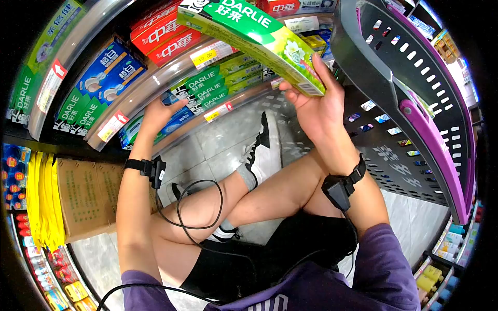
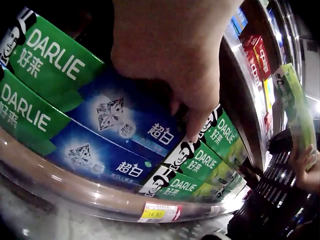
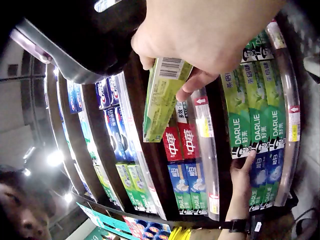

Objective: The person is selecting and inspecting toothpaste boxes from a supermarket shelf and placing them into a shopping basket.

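My right hand (image 1: 321, 106) holds a green and yellow-green DARLIE toothpaste box (image 1: 254, 41) by its barcode end, thumb on one side and fingers on the other. The box slants up and away, in front of the shelves. In the right wrist view, the barcode end of this toothpaste box (image 3: 171, 75) faces the camera. My left hand (image 1: 161, 116) reaches into the low shelf. In the left wrist view, this left hand (image 2: 175, 60) is over blue and green toothpaste boxes (image 2: 125, 112), one straight digit at the end of the neighbouring green toothpaste boxes (image 2: 197, 162).
A dark shopping basket (image 1: 384, 103) with a purple handle (image 1: 438, 145) stands at the right. Red toothpaste boxes (image 1: 161, 36) fill the shelf above. A cardboard carton (image 1: 91, 197) and yellow bags (image 1: 44, 197) are at the left. Crossed legs (image 1: 280, 192) lie on the tiled floor.
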Demonstrator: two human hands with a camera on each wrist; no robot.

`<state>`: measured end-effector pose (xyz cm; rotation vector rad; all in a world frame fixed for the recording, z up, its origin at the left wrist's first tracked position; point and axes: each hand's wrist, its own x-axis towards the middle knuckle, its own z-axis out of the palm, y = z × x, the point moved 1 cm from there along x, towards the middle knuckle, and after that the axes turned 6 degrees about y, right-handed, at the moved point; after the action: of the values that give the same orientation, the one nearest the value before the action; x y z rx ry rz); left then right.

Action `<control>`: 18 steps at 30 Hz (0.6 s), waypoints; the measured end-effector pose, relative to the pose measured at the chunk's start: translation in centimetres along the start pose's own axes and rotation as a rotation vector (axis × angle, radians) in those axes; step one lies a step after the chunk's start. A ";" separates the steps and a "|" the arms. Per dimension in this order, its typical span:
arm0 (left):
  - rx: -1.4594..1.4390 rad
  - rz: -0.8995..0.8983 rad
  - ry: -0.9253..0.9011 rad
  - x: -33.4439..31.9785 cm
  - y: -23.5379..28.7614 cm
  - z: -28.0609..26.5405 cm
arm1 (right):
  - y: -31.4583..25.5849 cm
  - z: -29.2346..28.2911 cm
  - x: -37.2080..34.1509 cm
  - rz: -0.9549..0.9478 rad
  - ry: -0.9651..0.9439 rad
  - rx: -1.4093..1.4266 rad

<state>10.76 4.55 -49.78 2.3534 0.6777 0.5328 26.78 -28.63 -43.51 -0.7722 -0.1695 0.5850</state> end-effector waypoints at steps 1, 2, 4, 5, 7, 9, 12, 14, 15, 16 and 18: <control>-0.002 0.003 0.000 0.1 -0.2 0.0 | 0.0 0.0 0.0 -0.003 0.001 -0.001; 0.004 0.043 0.002 0.3 -0.5 0.1 | 0.0 -0.1 0.1 0.001 -0.008 0.002; 0.010 0.082 0.006 0.3 -0.7 0.3 | 0.0 -0.1 0.2 0.007 -0.017 0.006; 0.014 0.109 0.044 0.2 -0.9 0.5 | 0.1 -0.1 0.2 0.010 -0.023 0.008; 0.017 0.135 0.081 -0.2 -0.5 1.0 | 0.1 -0.1 0.2 0.013 -0.028 0.010; 0.150 0.193 0.255 -1.2 0.0 1.8 | 0.1 -0.1 0.2 0.012 -0.021 0.006; 0.192 0.251 0.462 -3.1 1.0 2.9 | 0.2 0.0 0.1 0.011 0.005 0.007; 0.216 0.301 0.639 -3.9 2.1 3.3 | 0.2 0.0 0.1 0.018 0.018 0.001; 0.214 0.293 0.645 -4.0 2.1 3.6 | 0.2 0.1 0.1 0.026 0.031 0.000; 0.180 0.332 0.612 -4.2 2.0 4.0 | 0.3 0.0 0.1 0.032 0.024 -0.007; 0.137 0.353 0.523 -4.6 1.9 4.9 | 0.3 -0.1 0.3 0.026 0.000 0.019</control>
<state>10.34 -1.64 -53.04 2.4909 0.5295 1.3254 26.96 -28.35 -43.83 -0.7566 -0.1540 0.6101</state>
